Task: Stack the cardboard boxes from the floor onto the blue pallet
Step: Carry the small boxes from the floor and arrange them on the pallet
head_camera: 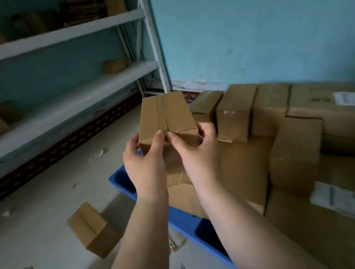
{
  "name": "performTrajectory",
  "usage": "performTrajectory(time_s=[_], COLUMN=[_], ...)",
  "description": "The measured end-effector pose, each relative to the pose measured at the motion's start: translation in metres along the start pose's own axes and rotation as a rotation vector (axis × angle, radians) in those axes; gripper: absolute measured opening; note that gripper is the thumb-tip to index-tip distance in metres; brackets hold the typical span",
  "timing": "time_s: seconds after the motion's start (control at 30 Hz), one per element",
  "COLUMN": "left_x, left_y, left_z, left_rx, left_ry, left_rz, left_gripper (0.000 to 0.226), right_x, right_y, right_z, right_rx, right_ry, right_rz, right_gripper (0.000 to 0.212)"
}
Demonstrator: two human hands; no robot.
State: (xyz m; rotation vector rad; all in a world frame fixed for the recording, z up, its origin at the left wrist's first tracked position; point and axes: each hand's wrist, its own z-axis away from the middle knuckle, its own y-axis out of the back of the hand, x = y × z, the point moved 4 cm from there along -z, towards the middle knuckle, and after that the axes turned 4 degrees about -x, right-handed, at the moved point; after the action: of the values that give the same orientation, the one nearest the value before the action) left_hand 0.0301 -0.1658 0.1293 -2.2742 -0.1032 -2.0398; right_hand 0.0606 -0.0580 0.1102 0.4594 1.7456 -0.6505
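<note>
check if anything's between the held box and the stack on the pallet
Nothing visible. The box, held by the left hand and right hand, is over the pallet's left edge, with open space to the row of boxes beside it.

Can't read anything here, honestly. I see two white labels (347, 207) on the big boxes (337, 239) to my right and some dark print on the far one (317, 99), all too blurry to make out.
</note>
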Motion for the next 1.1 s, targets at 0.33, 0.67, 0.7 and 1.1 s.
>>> performTrajectory(time_s=[0.33,0.67,0.7,1.1], left_x=[0.050,-0.001,-0.014,-0.138], left_y=[-0.171,-0.244,-0.247,-0.243], left_z=[0.135,0.207,0.209,0.198], left_rx=[-0.382,-0.633,-0.642,-0.732], left_ry=[-0.039,0.023,0.046,0.207], left_rz=[0.055,-0.090,-0.129,-0.310], left_gripper=[0.055,0.048,0.052,0.059], right_x=[-0.087,-0.052,-0.040,0.090], right_y=[0.217,0.328,0.333,0.337], right_z=[0.003,0.039,0.042,0.034], right_rx=[0.372,0.524,0.539,0.555], right_ry=[0.136,0.082,0.050,-0.184], right_rz=[0.089,0.166,0.169,0.292], right_gripper=[0.051,0.046,0.047,0.055])
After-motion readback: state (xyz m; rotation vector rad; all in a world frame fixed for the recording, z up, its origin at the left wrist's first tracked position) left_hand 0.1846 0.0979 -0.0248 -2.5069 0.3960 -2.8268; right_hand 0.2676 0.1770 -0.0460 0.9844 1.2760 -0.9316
